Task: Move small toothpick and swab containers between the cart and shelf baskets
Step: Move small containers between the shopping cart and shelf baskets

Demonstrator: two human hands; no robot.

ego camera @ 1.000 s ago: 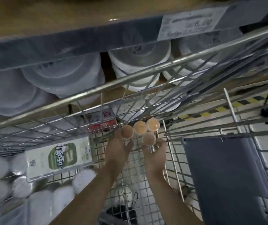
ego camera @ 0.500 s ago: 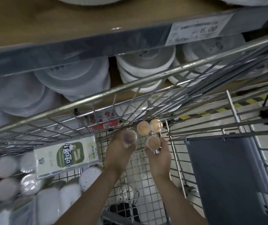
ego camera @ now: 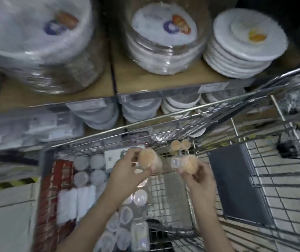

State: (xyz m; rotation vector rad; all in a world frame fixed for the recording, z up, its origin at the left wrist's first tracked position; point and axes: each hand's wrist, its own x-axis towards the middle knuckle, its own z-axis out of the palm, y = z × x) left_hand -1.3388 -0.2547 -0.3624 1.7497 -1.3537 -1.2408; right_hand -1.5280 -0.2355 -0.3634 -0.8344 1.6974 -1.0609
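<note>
Stood over the wire cart (ego camera: 289,180), both hands raised above its far end with one small orange-topped container each. Gripped the left container (ego camera: 148,159) in the left hand (ego camera: 127,171), fingers (ego camera: 152,168) curled round its clear body, cap tilted toward the camera. Held the right container (ego camera: 186,163), labelled on its side, in the right hand (ego camera: 198,176), fingers wrapped beneath it. Judged the step as carrying this pair from cart toward a shelf basket; no such basket could be made out. Best done by lifting clear of the cart's top rail (ego camera: 163,117) before reaching forward, keeping each container upright and the two apart so neither knocked the other loose.

Left behind at the cart's far corner: two more orange-topped containers (ego camera: 179,144), side by side against the wire. Ahead and above, wrapped stacks of white paper plates (ego camera: 165,44) on the wooden shelf (ego camera: 187,80), more plates on the level below. In the cart's left part, a red carton (ego camera: 54,197), white round-lidded tubs (ego camera: 89,170) and clear plastic packs (ego camera: 122,224). To the right, the grey child-seat flap (ego camera: 236,182). Blurred throughout, so labels unreadable.
</note>
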